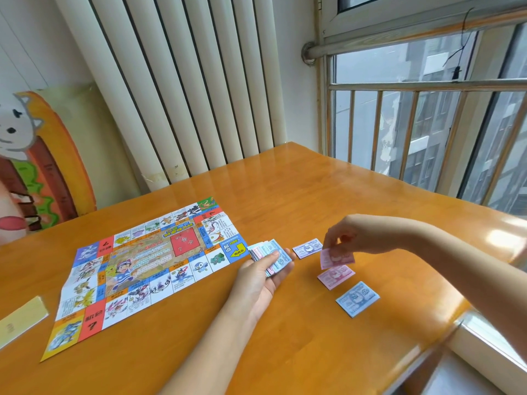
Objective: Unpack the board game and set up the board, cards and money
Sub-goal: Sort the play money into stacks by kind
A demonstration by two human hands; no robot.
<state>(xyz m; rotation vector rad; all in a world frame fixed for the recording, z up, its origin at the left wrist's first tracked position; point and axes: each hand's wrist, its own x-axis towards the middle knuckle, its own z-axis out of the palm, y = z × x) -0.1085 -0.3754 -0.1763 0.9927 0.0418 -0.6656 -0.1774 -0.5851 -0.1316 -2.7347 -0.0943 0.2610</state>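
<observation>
Head | left fingers (265, 260) grip fanned blue-pink money stack (274, 247) | right fingers (332, 238) pinch pink note (339, 258)

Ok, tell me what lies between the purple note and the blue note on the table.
In the head view, a pink note lies between the purple note and the blue note; the right hand pinches a second pink note above it.

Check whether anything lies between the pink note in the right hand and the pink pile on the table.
Nothing visible does. The right hand pinches the pink note right by the pink pile, with no object between them. The purple note and blue pile lie to either side, clear of the path.
</observation>
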